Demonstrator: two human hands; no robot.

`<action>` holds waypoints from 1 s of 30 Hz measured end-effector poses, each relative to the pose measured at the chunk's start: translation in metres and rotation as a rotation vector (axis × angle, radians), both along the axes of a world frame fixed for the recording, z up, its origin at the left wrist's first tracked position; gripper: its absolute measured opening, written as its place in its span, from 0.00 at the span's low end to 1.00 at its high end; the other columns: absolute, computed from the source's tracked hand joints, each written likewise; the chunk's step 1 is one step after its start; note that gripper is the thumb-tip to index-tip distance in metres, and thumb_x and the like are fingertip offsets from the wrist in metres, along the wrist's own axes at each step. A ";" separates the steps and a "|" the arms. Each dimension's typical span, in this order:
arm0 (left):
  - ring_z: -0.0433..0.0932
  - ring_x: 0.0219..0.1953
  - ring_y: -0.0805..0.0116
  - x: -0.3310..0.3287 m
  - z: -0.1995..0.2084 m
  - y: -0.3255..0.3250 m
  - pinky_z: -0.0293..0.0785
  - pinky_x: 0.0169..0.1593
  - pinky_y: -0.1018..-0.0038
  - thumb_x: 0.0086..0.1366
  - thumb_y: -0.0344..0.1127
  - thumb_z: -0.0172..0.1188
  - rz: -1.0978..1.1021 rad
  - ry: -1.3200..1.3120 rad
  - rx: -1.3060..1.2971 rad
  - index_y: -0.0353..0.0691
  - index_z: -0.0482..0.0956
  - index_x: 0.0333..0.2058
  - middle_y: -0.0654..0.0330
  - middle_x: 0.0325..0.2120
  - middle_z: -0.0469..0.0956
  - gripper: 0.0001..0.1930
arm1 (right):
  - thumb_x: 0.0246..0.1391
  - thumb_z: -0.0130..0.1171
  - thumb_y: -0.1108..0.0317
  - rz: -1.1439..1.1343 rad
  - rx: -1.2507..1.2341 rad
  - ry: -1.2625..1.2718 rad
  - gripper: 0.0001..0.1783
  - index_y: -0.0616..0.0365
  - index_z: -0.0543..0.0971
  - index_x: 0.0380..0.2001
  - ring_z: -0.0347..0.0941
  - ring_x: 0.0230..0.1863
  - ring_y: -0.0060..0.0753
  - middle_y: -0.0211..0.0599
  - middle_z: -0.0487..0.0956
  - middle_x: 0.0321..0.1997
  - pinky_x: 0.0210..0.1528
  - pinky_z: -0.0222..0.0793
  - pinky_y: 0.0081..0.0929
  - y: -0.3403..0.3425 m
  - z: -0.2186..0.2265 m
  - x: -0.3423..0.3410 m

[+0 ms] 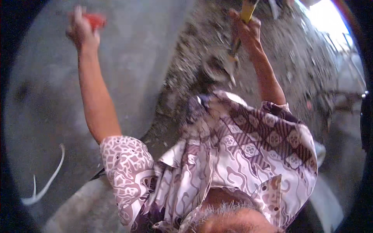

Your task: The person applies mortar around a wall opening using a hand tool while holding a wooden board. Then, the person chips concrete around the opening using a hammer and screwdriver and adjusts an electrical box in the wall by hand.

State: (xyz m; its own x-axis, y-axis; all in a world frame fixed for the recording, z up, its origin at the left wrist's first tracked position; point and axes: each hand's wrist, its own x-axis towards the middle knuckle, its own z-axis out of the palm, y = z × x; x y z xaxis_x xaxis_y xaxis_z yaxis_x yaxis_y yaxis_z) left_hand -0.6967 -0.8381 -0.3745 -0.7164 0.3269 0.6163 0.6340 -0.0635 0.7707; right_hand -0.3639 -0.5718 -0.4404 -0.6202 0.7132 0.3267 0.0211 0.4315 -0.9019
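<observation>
At the upper left, my left hand [83, 31] is closed around a small red object [95, 20] over a smooth grey surface. Motion smears the red object, and its kind cannot be made out. My right hand [248, 33], at the top right of centre, grips a long tool with a yellow part [248, 11] above the fist. A dark, narrow length of it appears below the hand. The tool's upper end runs out of the picture, so its kind is unclear. Beneath the right hand lies debris-strewn ground [194, 50] with a roundish dull object [215, 69] on it.
The smooth grey surface [128, 58] fills the left side. A thin, curved white strip [52, 180] lies at the lower left. Scattered chips cover the ground at centre and right. Blurred pole-like shapes [344, 95] stand at the far right, below a bright opening [328, 17].
</observation>
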 end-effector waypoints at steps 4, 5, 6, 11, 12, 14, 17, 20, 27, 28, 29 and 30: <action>0.69 0.15 0.71 0.099 -0.218 -0.074 0.64 0.18 0.73 0.63 0.50 0.54 0.119 -1.045 0.010 0.43 0.69 0.23 0.62 0.13 0.70 0.18 | 0.52 0.54 0.42 -0.306 0.324 -0.927 0.27 0.60 0.78 0.28 0.72 0.27 0.53 0.47 0.76 0.21 0.32 0.65 0.48 0.003 -0.169 0.221; 0.67 0.14 0.72 0.127 -0.266 -0.093 0.64 0.17 0.74 0.63 0.51 0.55 0.174 -1.257 0.048 0.45 0.68 0.24 0.66 0.14 0.68 0.17 | 0.53 0.53 0.42 -0.394 0.381 -1.029 0.27 0.59 0.78 0.31 0.71 0.29 0.53 0.49 0.76 0.23 0.35 0.66 0.49 -0.006 -0.201 0.282; 0.68 0.17 0.72 0.153 -0.306 -0.118 0.66 0.19 0.74 0.63 0.49 0.55 0.081 -1.430 0.120 0.47 0.66 0.24 0.68 0.15 0.66 0.16 | 0.51 0.54 0.41 -0.495 0.349 -1.067 0.28 0.60 0.79 0.28 0.73 0.28 0.53 0.49 0.76 0.22 0.35 0.67 0.49 -0.010 -0.224 0.338; 0.76 0.26 0.59 0.275 -0.401 -0.222 0.74 0.29 0.61 0.67 0.50 0.46 0.316 -2.002 0.330 0.46 0.64 0.26 0.62 0.22 0.73 0.16 | 0.48 0.57 0.42 -0.615 -0.132 -1.237 0.28 0.60 0.79 0.21 0.75 0.25 0.50 0.50 0.78 0.20 0.30 0.68 0.42 -0.106 -0.219 0.441; 0.77 0.27 0.54 0.310 -0.409 -0.254 0.76 0.31 0.59 0.66 0.50 0.46 0.391 -2.037 0.311 0.44 0.65 0.26 0.58 0.25 0.76 0.17 | 0.48 0.58 0.42 -0.691 -0.120 -1.287 0.27 0.61 0.78 0.20 0.75 0.23 0.46 0.47 0.77 0.19 0.30 0.68 0.40 -0.121 -0.207 0.453; 0.79 0.31 0.53 0.321 -0.411 -0.258 0.77 0.33 0.61 0.66 0.50 0.47 0.315 -2.068 0.255 0.44 0.65 0.28 0.56 0.29 0.78 0.16 | 0.47 0.58 0.43 -0.782 -0.086 -1.314 0.27 0.61 0.77 0.20 0.74 0.22 0.42 0.45 0.76 0.18 0.29 0.68 0.37 -0.109 -0.200 0.453; 0.78 0.24 0.66 0.318 -0.413 -0.221 0.68 0.21 0.65 0.67 0.53 0.45 0.501 -2.065 0.178 0.51 0.64 0.25 0.64 0.25 0.79 0.16 | 0.49 0.60 0.46 -0.808 -0.249 -1.036 0.25 0.60 0.76 0.20 0.71 0.18 0.31 0.36 0.74 0.15 0.25 0.67 0.32 -0.064 -0.185 0.430; 0.76 0.21 0.69 0.304 -0.406 -0.197 0.65 0.19 0.67 0.66 0.54 0.46 0.228 -2.049 0.029 0.53 0.64 0.23 0.65 0.25 0.80 0.17 | 0.51 0.63 0.51 -0.707 -0.416 -0.829 0.19 0.57 0.75 0.25 0.68 0.18 0.18 0.30 0.75 0.19 0.19 0.62 0.20 -0.029 -0.156 0.359; 0.79 0.40 0.52 0.258 -0.401 -0.143 0.77 0.38 0.57 0.68 0.50 0.46 0.143 -1.884 0.067 0.43 0.65 0.28 0.44 0.42 0.77 0.17 | 0.53 0.61 0.51 -0.357 -0.549 -0.588 0.20 0.59 0.76 0.27 0.72 0.20 0.21 0.32 0.77 0.21 0.21 0.66 0.22 0.045 -0.165 0.202; 0.78 0.43 0.48 0.259 -0.388 -0.126 0.77 0.43 0.52 0.69 0.48 0.45 0.139 -1.847 0.053 0.40 0.64 0.28 0.41 0.44 0.75 0.17 | 0.53 0.61 0.51 -0.260 -0.626 -0.519 0.20 0.59 0.77 0.29 0.72 0.21 0.21 0.32 0.78 0.23 0.21 0.66 0.21 0.060 -0.170 0.185; 0.73 0.52 0.47 0.249 -0.383 -0.123 0.73 0.49 0.48 0.69 0.48 0.45 0.139 -1.828 0.055 0.40 0.64 0.31 0.39 0.49 0.71 0.17 | 0.53 0.61 0.52 -0.243 -0.598 -0.586 0.19 0.59 0.77 0.31 0.73 0.21 0.22 0.32 0.78 0.23 0.22 0.66 0.21 0.073 -0.182 0.156; 0.73 0.52 0.47 0.248 -0.379 -0.115 0.73 0.49 0.48 0.69 0.48 0.45 0.147 -1.828 0.047 0.40 0.64 0.31 0.39 0.49 0.71 0.17 | 0.52 0.61 0.52 -0.251 -0.573 -0.670 0.19 0.59 0.78 0.33 0.73 0.22 0.22 0.32 0.79 0.24 0.22 0.66 0.20 0.079 -0.201 0.139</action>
State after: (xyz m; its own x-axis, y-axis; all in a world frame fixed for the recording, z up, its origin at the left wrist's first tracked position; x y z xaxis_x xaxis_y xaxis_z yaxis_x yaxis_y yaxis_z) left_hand -0.4486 -0.9528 -0.7533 -0.4407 0.2145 -0.8716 -0.8973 -0.1308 0.4215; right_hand -0.2248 -0.4926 -0.6410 -0.3572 0.7945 -0.4911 0.6500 -0.1661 -0.7415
